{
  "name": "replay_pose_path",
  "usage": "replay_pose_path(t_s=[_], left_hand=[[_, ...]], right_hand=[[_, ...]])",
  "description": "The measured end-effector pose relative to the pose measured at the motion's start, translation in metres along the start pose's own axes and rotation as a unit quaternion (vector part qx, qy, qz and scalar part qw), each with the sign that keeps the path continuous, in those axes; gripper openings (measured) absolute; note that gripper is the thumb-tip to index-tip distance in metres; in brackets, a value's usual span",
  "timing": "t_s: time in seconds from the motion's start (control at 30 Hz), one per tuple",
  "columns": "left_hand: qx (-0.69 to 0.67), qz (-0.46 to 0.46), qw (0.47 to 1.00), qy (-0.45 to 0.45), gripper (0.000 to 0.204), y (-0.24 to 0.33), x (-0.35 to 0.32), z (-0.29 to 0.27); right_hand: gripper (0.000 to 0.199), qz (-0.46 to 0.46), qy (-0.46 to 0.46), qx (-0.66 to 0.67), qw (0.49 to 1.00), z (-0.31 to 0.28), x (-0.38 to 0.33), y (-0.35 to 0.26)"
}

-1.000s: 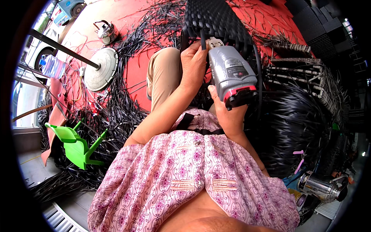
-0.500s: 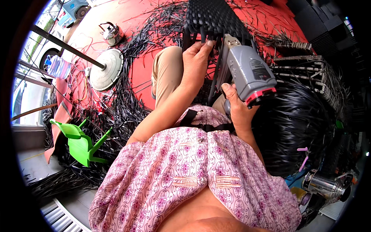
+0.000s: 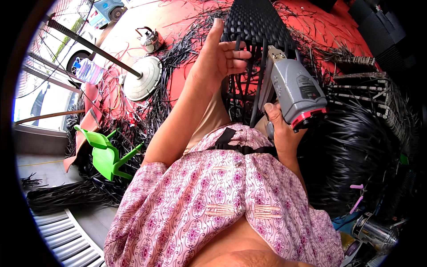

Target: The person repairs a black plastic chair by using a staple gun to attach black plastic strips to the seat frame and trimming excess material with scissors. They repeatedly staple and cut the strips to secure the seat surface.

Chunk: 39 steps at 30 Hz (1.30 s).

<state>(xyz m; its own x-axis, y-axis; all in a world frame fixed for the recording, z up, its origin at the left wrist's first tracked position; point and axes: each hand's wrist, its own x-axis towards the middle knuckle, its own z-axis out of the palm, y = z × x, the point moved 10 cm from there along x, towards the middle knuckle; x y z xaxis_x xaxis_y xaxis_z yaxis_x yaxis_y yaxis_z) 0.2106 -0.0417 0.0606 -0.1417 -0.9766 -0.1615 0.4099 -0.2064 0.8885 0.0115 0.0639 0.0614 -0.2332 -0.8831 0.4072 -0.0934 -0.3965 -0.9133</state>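
In front of me stands a piece of black woven wicker furniture (image 3: 255,21), with loose strips hanging under its near edge. My right hand (image 3: 284,131) is wrapped round the handle of a grey and red staple gun (image 3: 297,86). The tool's metal nose sits close to the right part of the woven edge; whether it touches I cannot tell. Just left of that edge, my left hand (image 3: 217,60) is raised with its thumb up and fingers stretched out. It holds nothing, though its fingertips come near the hanging strips.
Piles of black strips (image 3: 147,113) cover the red floor (image 3: 187,15). To the left are a round stand base (image 3: 142,79) with a pole, a kettle (image 3: 151,40) and a tipped green chair (image 3: 106,153). A large strip bundle (image 3: 347,147) and metal flask (image 3: 376,230) lie right.
My left hand has let go of the strips at the woven edge and opened, moving left and upward. My right hand still grips the staple gun. The whole view has shifted slightly.
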Motion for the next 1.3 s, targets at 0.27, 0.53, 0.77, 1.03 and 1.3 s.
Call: replay_pose_path(t_s=[0.27,0.53,0.77,1.03,1.3], left_hand=[[-0.11,-0.064,0.991,0.034,0.048,-0.015,0.027,-0.002],[-0.137,-0.073,0.988,0.007,0.021,-0.02,0.022,0.002],[-0.253,-0.043,0.965,0.05,0.016,-0.03,0.018,0.011],[-0.182,-0.015,0.981,0.057,0.018,-0.04,0.012,-0.017],[-0.091,0.092,0.987,0.093,0.016,-0.035,0.003,-0.015]], right_hand=[[0.017,0.029,-0.005,0.013,0.999,-0.009,-0.001,0.002],[0.019,0.013,0.0,0.046,0.999,-0.015,-0.001,0.009],[0.022,0.014,-0.015,0.027,0.999,-0.011,-0.003,0.011],[0.024,0.03,-0.03,0.025,0.999,0.0,-0.002,-0.002],[0.029,0.04,-0.044,-0.036,0.998,0.006,-0.007,-0.001]])
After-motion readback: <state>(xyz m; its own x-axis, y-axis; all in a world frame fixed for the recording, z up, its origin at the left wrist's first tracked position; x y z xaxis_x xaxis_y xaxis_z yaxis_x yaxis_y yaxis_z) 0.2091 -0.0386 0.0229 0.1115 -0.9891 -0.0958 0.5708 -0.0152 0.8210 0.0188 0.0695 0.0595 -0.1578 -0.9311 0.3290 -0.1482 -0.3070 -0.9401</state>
